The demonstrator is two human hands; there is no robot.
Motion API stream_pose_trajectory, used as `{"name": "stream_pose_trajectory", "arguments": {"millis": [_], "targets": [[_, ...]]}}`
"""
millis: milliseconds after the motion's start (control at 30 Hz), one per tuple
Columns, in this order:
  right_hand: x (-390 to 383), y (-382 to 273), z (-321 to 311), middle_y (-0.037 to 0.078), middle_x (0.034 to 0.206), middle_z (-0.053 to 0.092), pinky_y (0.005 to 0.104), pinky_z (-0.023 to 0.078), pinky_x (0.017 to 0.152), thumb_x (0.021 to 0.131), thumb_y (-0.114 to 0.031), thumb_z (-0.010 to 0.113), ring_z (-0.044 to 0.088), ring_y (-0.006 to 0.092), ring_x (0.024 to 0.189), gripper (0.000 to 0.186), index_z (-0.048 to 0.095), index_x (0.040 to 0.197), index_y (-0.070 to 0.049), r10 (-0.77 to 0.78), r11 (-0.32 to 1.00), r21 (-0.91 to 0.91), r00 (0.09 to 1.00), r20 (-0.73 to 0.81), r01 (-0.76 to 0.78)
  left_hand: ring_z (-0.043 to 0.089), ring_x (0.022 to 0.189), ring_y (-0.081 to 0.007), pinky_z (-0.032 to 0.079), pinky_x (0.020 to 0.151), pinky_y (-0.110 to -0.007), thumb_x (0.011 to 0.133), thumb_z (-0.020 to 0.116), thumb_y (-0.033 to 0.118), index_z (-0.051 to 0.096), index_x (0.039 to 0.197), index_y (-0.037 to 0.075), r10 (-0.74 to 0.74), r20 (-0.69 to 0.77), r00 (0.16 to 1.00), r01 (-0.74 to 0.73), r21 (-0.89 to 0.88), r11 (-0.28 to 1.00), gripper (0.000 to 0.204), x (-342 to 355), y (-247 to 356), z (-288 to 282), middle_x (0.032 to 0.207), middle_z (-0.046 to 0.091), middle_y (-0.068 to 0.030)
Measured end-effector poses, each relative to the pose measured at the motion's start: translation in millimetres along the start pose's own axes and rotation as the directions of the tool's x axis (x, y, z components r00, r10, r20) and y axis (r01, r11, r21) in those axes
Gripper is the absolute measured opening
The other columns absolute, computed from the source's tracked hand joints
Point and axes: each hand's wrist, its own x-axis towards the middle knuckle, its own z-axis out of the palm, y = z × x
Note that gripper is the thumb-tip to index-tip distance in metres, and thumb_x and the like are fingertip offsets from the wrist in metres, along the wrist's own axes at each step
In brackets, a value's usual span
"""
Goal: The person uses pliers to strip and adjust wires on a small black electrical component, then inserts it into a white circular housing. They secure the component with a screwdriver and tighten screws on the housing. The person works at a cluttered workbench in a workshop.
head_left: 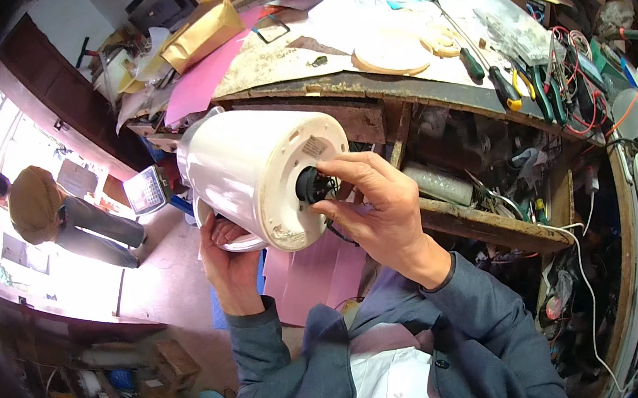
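Observation:
A white electric kettle (230, 169) is tilted on its side in front of me, its round underside (289, 210) turned to the right and toward me. My left hand (228, 255) is closed round its looped handle (244, 243). At the middle of the underside sits a round black connector (308, 187). Thumb and index finger of my right hand (377, 200) pinch this connector at its edge. Whether it is seated in the base or partly out, I cannot tell. Some dark wire shows below my right fingers.
A cluttered workbench (274, 68) runs behind the kettle, with a green-handled screwdriver (471, 65), yellow-handled pliers (523, 86) and tangled wires (578, 78). Below it is an open wooden drawer (485, 224). Another person (64, 210) stands at the left, by the bright doorway.

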Motion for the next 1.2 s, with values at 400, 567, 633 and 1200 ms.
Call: {"name": "stream_pose_trajectory", "arguments": {"millis": [400, 567, 633, 1200], "targets": [[1.2, 5.7, 12.4, 0.012, 0.101, 0.065, 0.041, 0.051, 0.08, 0.067, -0.01, 0.09, 0.062, 0.0296, 0.093, 0.049, 0.073, 0.113, -0.007, 0.005, 1.0, 0.031, 1.0, -0.021, -0.005, 0.05, 0.052, -0.0048, 0.048, 0.055, -0.02, 0.102, 0.048, 0.013, 0.061, 0.105, -0.001, -0.082, -0.132, 0.988, 0.069, -0.102, 0.992, 0.02, 0.5, 2.6, -28.4, 0.06, 0.052, 0.0041], [-5.5, 7.8, 17.8, 0.011, 0.102, 0.065, 0.04, 0.048, 0.086, 0.067, -0.012, 0.09, 0.06, 0.0289, 0.097, 0.047, 0.075, 0.112, -0.007, 0.084, 0.996, 0.042, 0.996, -0.035, -0.083, 0.05, 0.052, -0.005, 0.048, 0.056, -0.02, 0.101, 0.049, 0.011, 0.062, 0.105, -0.001, -0.136, -0.093, 0.986, 0.118, -0.177, 0.977, 0.018, -7.7, -2.9, -33.6, 0.063, 0.054, 0.0028], [-9.2, 8.5, 17.8, 0.011, 0.103, 0.065, 0.0394, 0.046, 0.088, 0.067, -0.012, 0.09, 0.059, 0.0284, 0.099, 0.047, 0.076, 0.111, -0.008, 0.112, 0.993, 0.051, 0.993, -0.032, -0.11, 0.05, 0.052, -0.005, 0.048, 0.055, -0.02, 0.101, 0.049, 0.011, 0.061, 0.104, -0.001, -0.135, -0.105, 0.985, 0.117, -0.166, 0.979, 0.017, -9.2, -4.1, -36.7, 0.064, 0.054, 0.0021], [-15.4, 24.4, 23.6, 0.007, 0.109, 0.067, 0.032, 0.049, 0.092, 0.073, -0.011, 0.09, 0.06, 0.0201, 0.105, 0.046, 0.074, 0.116, -0.006, 0.145, 0.97, 0.186, 0.987, 0.075, -0.157, 0.05, 0.054, -0.0038, 0.05, 0.057, -0.019, 0.1, 0.052, 0.01, 0.061, 0.098, 0.001, -0.112, -0.201, 0.973, 0.082, -0.153, 0.985, 0.013, -12.8, 2.5, -52.6, 0.068, 0.056, 0.001]]}}
